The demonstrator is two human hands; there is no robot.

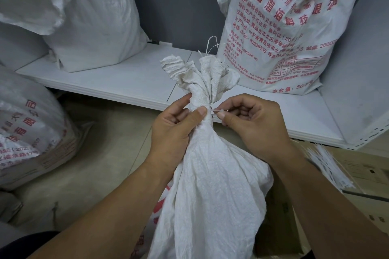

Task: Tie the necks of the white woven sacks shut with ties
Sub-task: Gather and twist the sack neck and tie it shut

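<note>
Left hand (174, 130) gripping the sack neck (202, 99), right hand (252, 124) pinching the tie (214, 111): draw tie snug under the bunched top without loosening the gather.

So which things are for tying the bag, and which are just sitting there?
For the job: sack, held at its neck by the left hand; tie, pinched by the right hand; bundle of spare ties.
Just sitting there: shelf, cardboard box, floor.

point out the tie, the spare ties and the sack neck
tie (213, 110), head view, strip at the neck
spare ties (328, 164), head view, bundle's middle
sack neck (202, 99), head view, gathered cloth above tie
</note>
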